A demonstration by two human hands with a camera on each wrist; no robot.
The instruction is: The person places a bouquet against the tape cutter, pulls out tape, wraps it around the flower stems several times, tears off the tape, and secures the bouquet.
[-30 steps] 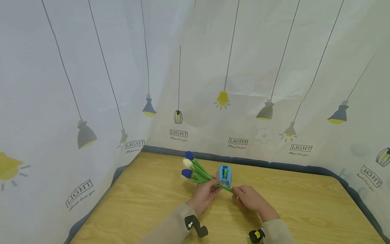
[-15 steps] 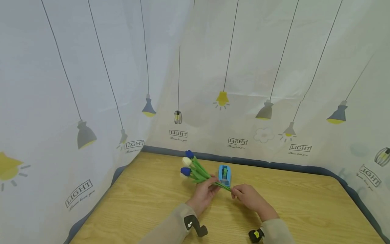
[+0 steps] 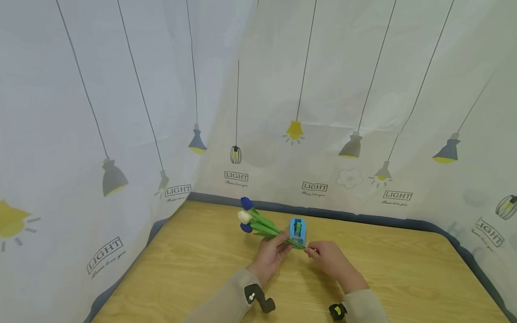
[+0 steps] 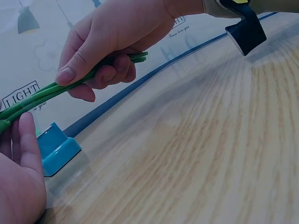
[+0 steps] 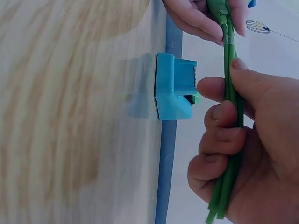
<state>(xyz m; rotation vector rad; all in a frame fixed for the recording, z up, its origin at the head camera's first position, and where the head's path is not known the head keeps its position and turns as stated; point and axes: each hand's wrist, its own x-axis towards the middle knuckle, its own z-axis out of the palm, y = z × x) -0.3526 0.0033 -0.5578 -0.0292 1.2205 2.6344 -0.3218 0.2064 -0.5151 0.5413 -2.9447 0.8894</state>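
While my left grip (image 3: 268,256) and right grip (image 3: 333,261) clasp tulip stems (image 4: 42,95) short of the worktop (image 3: 404,255)'s far edge, binding seems underway, so I'd smooth the tape (image 5: 229,40) next.

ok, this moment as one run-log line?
left hand: holds tulips | right hand: grips stems | clear band: on stems | blue tape dispenser: on table

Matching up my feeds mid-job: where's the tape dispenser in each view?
Head: dispenser right of centre, lower half, its near end partly behind the stems.
Left wrist: dispenser at lower left, partly hidden by the left hand.
Right wrist: dispenser slightly above and right of centre, left of the stems.
Shared landmark: the green stems, gripped by the right hand in every view.
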